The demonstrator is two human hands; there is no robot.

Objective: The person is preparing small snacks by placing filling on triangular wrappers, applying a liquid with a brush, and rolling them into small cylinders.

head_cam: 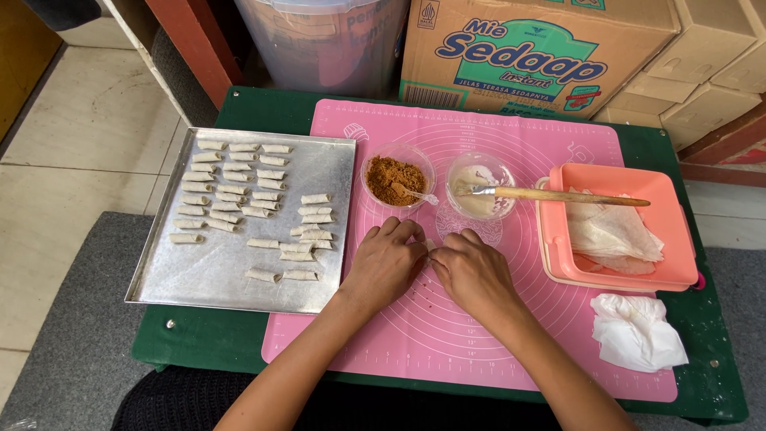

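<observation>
My left hand (384,263) and my right hand (472,274) meet fingertip to fingertip on the pink silicone mat (511,319). Between the fingertips a small pale piece of dough wrapper (429,247) shows, pinched by both hands; most of it is hidden. Just beyond my hands stand a clear bowl of brown crumbly filling (393,177) with a small spoon, and a clear bowl of white paste (477,187) with a wooden-handled brush (558,195) lying across it.
A metal baking tray (199,279) at the left holds several small rolled pastries (239,195). An orange-pink container (674,231) at the right holds pale wrapper sheets (610,235). A crumpled white cloth (637,331) lies near the right front corner. Cardboard boxes (535,48) and a plastic tub (327,40) stand behind the green table.
</observation>
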